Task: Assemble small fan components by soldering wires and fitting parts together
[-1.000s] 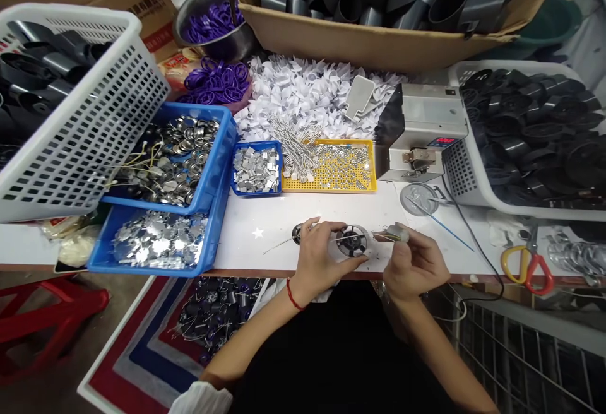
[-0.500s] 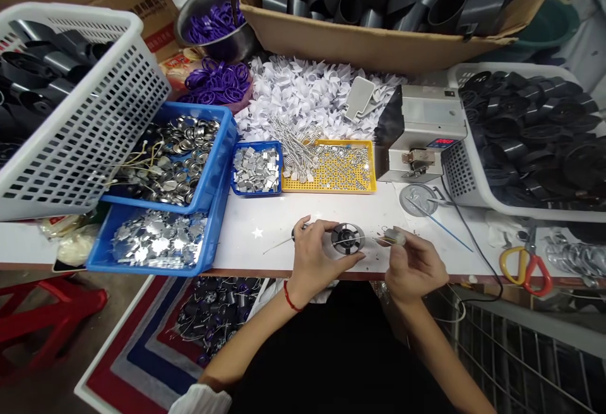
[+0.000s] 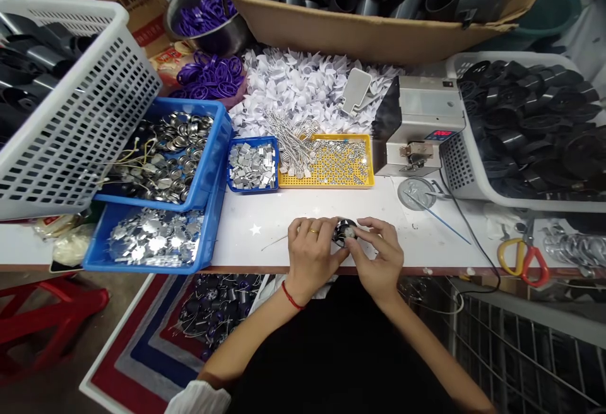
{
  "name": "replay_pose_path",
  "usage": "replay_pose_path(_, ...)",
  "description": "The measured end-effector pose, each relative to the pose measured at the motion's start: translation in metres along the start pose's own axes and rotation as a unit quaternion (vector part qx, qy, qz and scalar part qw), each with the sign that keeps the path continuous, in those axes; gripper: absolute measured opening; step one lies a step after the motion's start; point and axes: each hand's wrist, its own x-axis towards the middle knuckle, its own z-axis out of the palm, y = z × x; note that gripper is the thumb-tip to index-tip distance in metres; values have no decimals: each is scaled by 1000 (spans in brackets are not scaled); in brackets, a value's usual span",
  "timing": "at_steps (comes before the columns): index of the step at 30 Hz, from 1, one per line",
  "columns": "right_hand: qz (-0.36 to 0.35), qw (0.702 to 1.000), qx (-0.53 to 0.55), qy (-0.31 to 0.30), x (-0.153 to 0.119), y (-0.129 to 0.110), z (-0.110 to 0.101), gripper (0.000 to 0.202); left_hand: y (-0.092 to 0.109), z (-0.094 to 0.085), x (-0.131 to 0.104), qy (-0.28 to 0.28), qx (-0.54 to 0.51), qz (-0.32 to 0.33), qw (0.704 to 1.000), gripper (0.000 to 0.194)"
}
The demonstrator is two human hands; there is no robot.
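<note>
Near the table's front edge, my left hand (image 3: 310,253) is wrapped around a black round plastic housing (image 3: 338,236). A thin pale wire (image 3: 273,243) sticks out leftward past those fingers. My right hand (image 3: 379,256) pinches a small round metallic disc (image 3: 350,232) at the housing's open face. How deep the disc sits cannot be made out, since the fingers cover part of it. Behind the hands lies a yellow perforated tray (image 3: 326,182) with small metal pieces and a bundle of white wires (image 3: 291,146).
Blue bins (image 3: 215,168) of metal parts stand left, below a tilted white basket (image 3: 108,79). A grey machine (image 3: 421,124) with a red display stands right. A metal lid-like dish (image 3: 416,193) with a blue stick and scissors (image 3: 525,253) lie at right. A cardboard box (image 3: 331,29) looms behind.
My right hand has moved left, bringing the metallic disc from apart to the housing's open face. My left hand still holds the housing, which is now more covered by fingers.
</note>
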Motion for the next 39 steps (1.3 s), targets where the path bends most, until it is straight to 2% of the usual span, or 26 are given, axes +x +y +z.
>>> replay_pose_path(2,43,999,5,2,-2,1,1,13,-1,2,-2,-12,-10,0,1000,32)
replay_pose_path(4,127,990,48,-41,1,3,-1,17,-2,2,-4,-32,-26,-17,999,32)
replay_pose_path(7,234,949,160,-140,8,6,-9,22,-3,0,-6,-71,-56,-52,995,35)
replay_pose_path(11,301,911,236,-155,17,11,-16,29,-5,-3,-4,-84,-81,-35,993,38)
replay_pose_path(13,342,875,274,-206,21,15,-19,40,-6,-4,-3,-81,-88,-15,993,40)
replay_pose_path(15,370,821,319,-294,24,19,-22,49,-7,-5,-3,-85,-106,0,991,43)
replay_pose_path(17,380,777,355,-355,28,22,-25,49,-6,-7,-2,-99,-125,3,987,45)
replay_pose_path(18,378,767,367,-366,29,23,-27,48,-5,-8,-2,-110,-132,0,985,46)
replay_pose_path(20,368,767,368,-375,32,25,-30,47,-4,-11,-1,-136,-134,-7,982,47)
replay_pose_path(22,353,781,347,-382,35,25,-32,44,-3,-12,0,-159,-129,-6,979,47)
replay_pose_path(26,346,793,323,-385,36,25,-32,42,-2,-12,-1,-184,-131,8,974,46)
replay_pose_path(31,378,744,368,-409,34,24,-34,53,-3,-13,-2,-187,-190,14,964,60)
replay_pose_path(33,386,743,360,-411,34,22,-35,51,-4,-13,-3,-187,-203,15,961,62)
replay_pose_path(36,373,766,331,-405,32,18,-35,42,-6,-13,-6,-201,-205,4,958,63)
replay_pose_path(39,346,813,269,-384,29,10,-34,32,-6,-11,-11,-220,-215,0,952,61)
